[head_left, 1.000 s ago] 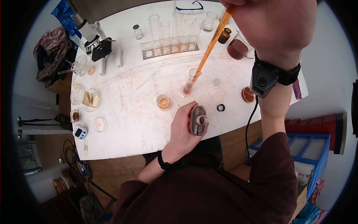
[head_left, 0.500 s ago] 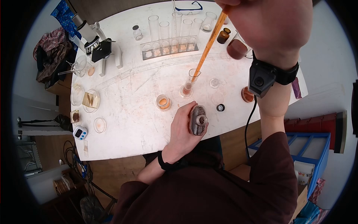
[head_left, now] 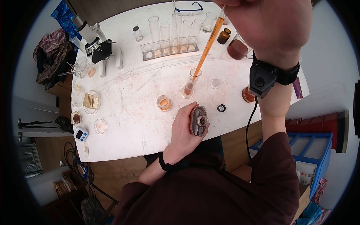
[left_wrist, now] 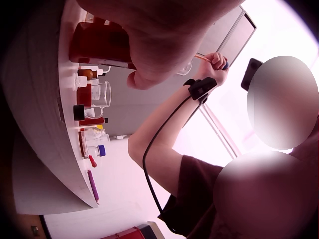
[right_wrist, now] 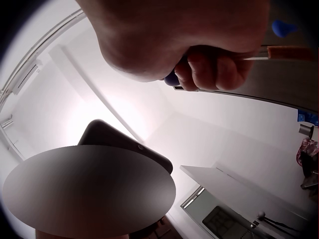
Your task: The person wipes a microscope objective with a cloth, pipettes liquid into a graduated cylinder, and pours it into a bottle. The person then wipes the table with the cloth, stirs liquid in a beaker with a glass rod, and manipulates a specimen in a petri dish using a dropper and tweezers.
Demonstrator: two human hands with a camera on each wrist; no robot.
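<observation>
One right hand [head_left: 266, 26] is closing its grip round the upper end of one long glass pipette [head_left: 208, 45], with fingers curled and a blue bulb [right_wrist: 172, 78] showing beside them in the right wrist view. The pipette, holding orange liquid, is slanting out from under that grip toward the near left, and its lower end is standing inside one glass cylinder [head_left: 188, 86], which is holding reddish liquid.

One left hand [head_left: 182, 129] is gripping one bottle [head_left: 198, 125] of dark contents, its open mouth facing up. The bottle is lying at the right side of that grip, near the cylinder and on its near side.

One small jar [head_left: 164, 103] of orange liquid is standing left of the cylinder; one small clear disc [head_left: 215, 83] and one black ring-shaped cap [head_left: 221, 108] are lying to its right, the cap nearer. One red-brown dish [head_left: 248, 95] is resting farther right on the worktop [head_left: 127, 112].

On the far side, one rack [head_left: 170, 53] is holding a row of test tubes [head_left: 164, 32], at least five. One capped vial [head_left: 137, 34] is standing to its left; one beaker [head_left: 209, 23], one brown bottle [head_left: 224, 36] and one vessel of red-brown liquid [head_left: 237, 49] are standing to its right. One microscope [head_left: 101, 51] and one timer [head_left: 80, 133] are occupying the left side.
</observation>
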